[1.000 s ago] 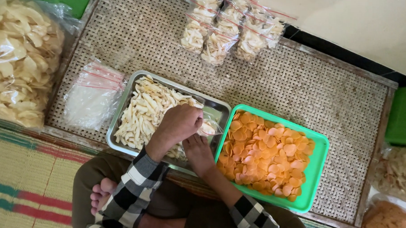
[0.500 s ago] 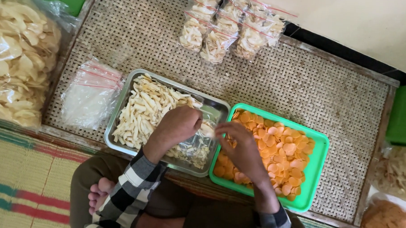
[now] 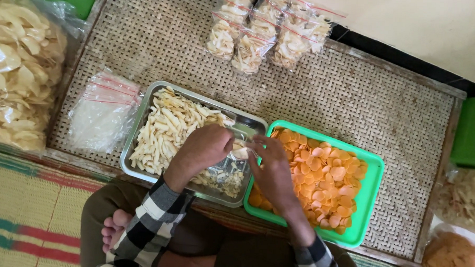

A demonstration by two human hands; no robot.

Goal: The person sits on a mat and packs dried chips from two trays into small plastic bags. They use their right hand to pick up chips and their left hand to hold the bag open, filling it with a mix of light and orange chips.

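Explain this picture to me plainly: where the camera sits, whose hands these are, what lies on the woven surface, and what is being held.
The camera sits on a seated person's head, looking down. Both hands are that person's own. The left hand is over a metal tray of pale cracker sticks. The right hand is beside it, over the edge of a green tray of orange round chips. Together they seem to hold a small clear bag. On the woven mat lie filled packets and a stack of empty bags.
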